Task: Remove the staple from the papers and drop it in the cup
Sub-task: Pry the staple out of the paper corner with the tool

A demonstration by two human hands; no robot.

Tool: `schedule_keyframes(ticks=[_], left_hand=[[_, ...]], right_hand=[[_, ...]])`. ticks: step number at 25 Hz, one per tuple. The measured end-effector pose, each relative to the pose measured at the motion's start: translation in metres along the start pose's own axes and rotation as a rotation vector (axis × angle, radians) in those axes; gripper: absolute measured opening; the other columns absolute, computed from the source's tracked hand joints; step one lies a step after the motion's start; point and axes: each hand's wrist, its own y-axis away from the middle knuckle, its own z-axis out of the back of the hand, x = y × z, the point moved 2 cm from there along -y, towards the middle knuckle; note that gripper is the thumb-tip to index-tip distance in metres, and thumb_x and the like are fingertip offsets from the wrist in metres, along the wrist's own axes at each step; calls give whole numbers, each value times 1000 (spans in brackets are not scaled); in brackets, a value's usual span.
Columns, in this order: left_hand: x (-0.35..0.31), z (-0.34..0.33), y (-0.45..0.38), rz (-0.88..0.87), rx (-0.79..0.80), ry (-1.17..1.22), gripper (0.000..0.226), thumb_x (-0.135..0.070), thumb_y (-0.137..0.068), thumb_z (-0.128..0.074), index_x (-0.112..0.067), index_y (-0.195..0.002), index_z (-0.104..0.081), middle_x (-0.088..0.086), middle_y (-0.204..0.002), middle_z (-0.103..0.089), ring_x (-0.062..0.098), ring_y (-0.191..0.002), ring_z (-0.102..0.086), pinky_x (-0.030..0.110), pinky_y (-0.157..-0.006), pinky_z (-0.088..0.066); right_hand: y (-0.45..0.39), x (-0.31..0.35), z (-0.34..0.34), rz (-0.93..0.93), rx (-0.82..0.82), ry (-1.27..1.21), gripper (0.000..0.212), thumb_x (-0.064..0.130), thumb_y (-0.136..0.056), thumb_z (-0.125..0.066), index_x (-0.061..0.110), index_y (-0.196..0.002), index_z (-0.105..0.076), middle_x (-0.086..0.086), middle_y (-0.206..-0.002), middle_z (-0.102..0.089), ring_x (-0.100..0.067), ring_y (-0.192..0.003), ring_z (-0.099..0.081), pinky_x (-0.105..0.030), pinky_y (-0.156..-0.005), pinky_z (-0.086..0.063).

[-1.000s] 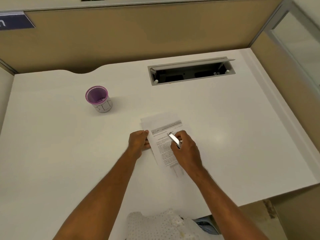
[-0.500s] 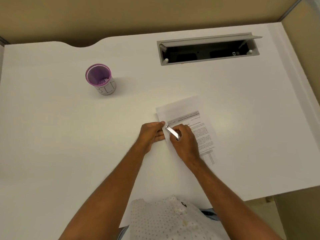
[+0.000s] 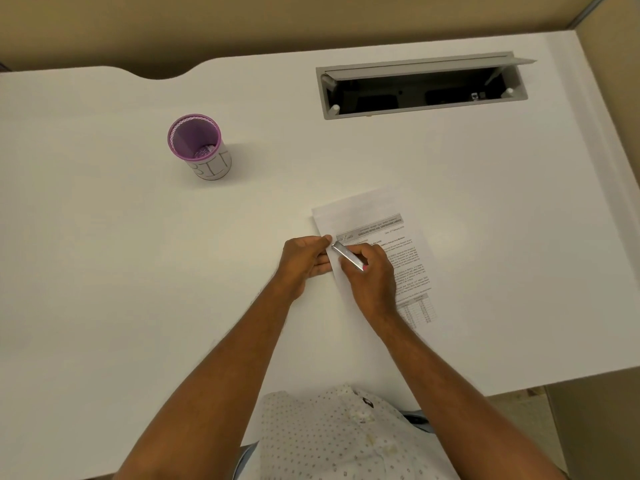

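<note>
We see the papers [image 3: 375, 237] lying flat on the white table [image 3: 138, 271]. Our left hand [image 3: 304, 259] pins their left edge, fingers [image 3: 320, 241] curled closed on the corner. Our right hand [image 3: 372, 275] grips a small metal tool [image 3: 348, 256], its tip at the papers' top left corner. The staple itself is too small to tell. The purple cup [image 3: 201, 147] stands well apart at ten o'clock from the papers.

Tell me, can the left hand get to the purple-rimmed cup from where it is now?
Probably yes. The left hand is pinning the printed papers; the purple-rimmed cup stands open up and to its left, with only bare white desk between them. It would have to let go first.
</note>
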Motion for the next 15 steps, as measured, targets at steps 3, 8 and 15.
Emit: schedule_keyframes(ticks=[3, 8, 15], left_hand=[[0, -2, 0, 5, -12, 6, 19, -22, -97, -71, -4, -97, -77, 12, -94, -82, 28, -84, -81, 33, -66, -65], [0, -4, 0, 9, -36, 25, 19, -18, -97, -70, -1, -98, -75, 13, -92, -82, 28, -82, -81, 32, -64, -65], [0, -4, 0, 5, -57, 18, 18, -18, -97, -69, -3, -95, -77, 11, -88, -83, 26, -78, -81, 28, -60, -63]], right_hand=[[-1, -1, -1, -25, -5, 3, 17, 29, -95, -72, 18, -109, -71, 3, -103, -67, -14, -89, -65, -23, -69, -51], [-3, 0, -4, 18, 24, 148, 24, 34, -97, -68, 19, -116, -67, 4, -101, -64, -15, -84, -62, -32, -67, -53], [-11, -5, -6, -19, 95, 157, 24, 42, -99, -62, 23, -113, -65, 9, -99, -62, -13, -87, -61, -30, -71, -49]])
